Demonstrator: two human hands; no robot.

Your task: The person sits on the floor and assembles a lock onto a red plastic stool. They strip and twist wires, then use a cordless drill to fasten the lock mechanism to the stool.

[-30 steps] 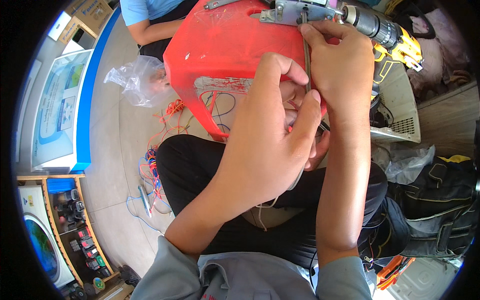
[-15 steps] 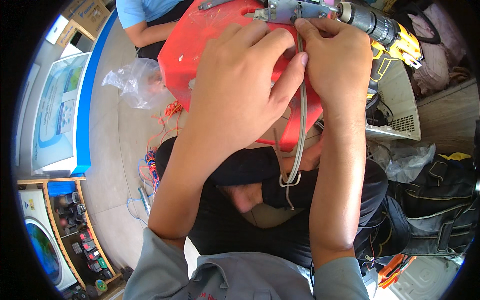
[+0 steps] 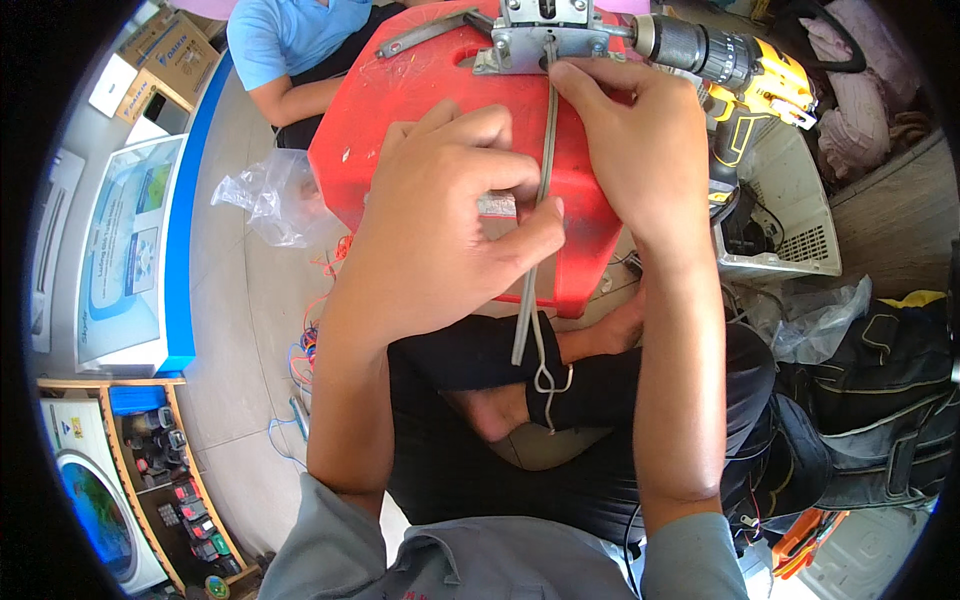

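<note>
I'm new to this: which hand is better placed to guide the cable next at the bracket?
Probably the right hand: it pinches the cable beside the bracket; the left hand is farther down.

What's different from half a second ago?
The left hand has moved down the grey cord, away from the metal bracket, fingers apart; whether it touches the cord is unclear. The cord's lower end has swung left and hangs straighter. The right hand still pinches the cord just below the bracket; the drill stays beside it.
</note>
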